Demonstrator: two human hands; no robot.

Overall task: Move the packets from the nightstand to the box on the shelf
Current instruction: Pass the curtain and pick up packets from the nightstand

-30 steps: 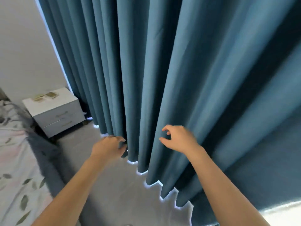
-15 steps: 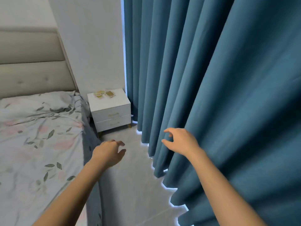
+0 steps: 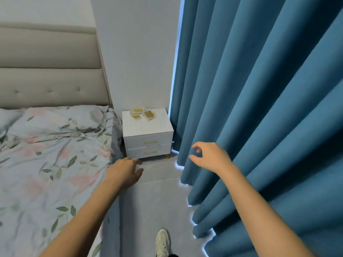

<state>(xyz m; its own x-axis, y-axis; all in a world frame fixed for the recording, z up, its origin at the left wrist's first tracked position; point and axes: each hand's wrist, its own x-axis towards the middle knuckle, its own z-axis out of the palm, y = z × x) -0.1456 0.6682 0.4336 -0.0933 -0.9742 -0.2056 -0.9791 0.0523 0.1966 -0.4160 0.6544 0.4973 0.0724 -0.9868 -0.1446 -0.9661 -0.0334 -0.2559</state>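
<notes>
Several small gold packets [image 3: 142,114] lie at the back of the white two-drawer nightstand [image 3: 146,130], which stands ahead between the bed and the curtain. My left hand [image 3: 124,172] reaches forward, fingers apart and empty, well short of the nightstand. My right hand [image 3: 208,156] is raised beside the curtain, fingers loosely curled and apart, holding nothing. The box and the shelf are out of view.
A bed [image 3: 48,160] with floral bedding and a padded headboard fills the left. A blue floor-length curtain [image 3: 259,101] hangs along the right. A narrow strip of grey floor [image 3: 159,197] leads to the nightstand. My shoe [image 3: 162,242] is at the bottom.
The view has swung left from the curtain to face the nightstand, which now sits closer and centred. Both hands stay raised and empty.
</notes>
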